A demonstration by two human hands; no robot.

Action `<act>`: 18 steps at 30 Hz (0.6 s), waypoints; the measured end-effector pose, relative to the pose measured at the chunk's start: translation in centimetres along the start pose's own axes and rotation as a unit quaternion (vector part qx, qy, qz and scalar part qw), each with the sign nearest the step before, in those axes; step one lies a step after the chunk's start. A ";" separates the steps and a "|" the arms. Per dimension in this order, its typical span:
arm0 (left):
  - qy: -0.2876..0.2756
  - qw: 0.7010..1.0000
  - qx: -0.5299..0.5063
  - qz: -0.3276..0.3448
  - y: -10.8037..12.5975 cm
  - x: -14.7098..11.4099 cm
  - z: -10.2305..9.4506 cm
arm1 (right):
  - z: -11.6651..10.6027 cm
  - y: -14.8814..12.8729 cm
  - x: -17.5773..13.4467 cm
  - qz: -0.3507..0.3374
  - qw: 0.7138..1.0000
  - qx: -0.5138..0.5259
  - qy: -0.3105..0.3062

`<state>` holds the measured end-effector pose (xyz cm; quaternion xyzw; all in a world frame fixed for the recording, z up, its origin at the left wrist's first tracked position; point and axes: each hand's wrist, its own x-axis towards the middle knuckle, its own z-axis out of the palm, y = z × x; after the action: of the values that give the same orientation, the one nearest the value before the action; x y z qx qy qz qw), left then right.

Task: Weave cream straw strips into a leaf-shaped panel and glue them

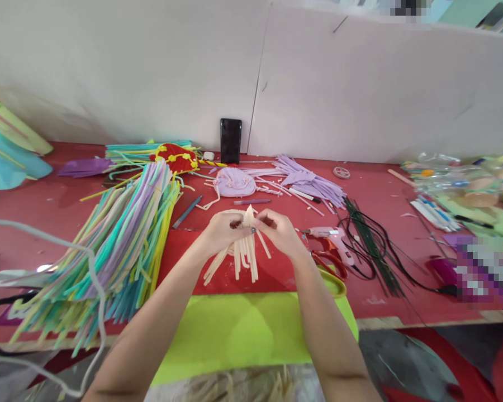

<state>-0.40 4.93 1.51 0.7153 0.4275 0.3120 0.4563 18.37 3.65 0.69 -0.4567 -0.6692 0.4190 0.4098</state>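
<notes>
Nearest, at six o'clock from the held bundle, a smooth yellow-green sheet point(243, 329) hangs past the edge of the red surface point(373, 192), with a darker red flat sheet point(180, 268) just beyond it. At the clock's centre, above that red sheet, is the bundle of thin cream fuzzy strips point(243, 251), its pointed tip up and loose ends hanging down. The left hand point(224, 230) is clamped on its upper part from nine o'clock; the right hand point(280, 228) pinches it from three o'clock. A large heap of pastel fuzzy strips point(121, 234) spreads at nine o'clock. Red-handled scissors point(339, 269) lie at four o'clock, near a pale pink glue gun point(333, 237) at three o'clock, with thin dark-green stems point(369, 245) beyond. A blue pen point(187, 212) lies at ten o'clock. Farther off, a lilac fuzzy oval point(235, 183) lies near twelve o'clock, lilac fuzzy strips point(314, 181) at one. Behind the oval, a black rectangular phone point(231, 140) leans upright against the pale wall point(151, 67).
</notes>
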 end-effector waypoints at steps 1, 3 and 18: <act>0.003 1.000 0.003 0.004 -0.2 0.0 0.1 | 0.2 0.1 0.0 0.001 1.000 0.005 -0.004; 0.005 1.000 0.001 0.012 -0.5 0.0 0.3 | 0.5 0.3 0.0 0.006 1.000 0.020 -0.016; 0.003 0.999 -0.034 0.007 -2.4 -0.9 0.7 | 1.3 0.1 -0.2 0.109 0.980 0.130 -0.105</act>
<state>-0.98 4.36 -1.03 0.7014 0.4131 0.3319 0.4767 17.26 3.23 0.19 -0.4231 -0.5946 0.5904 0.3446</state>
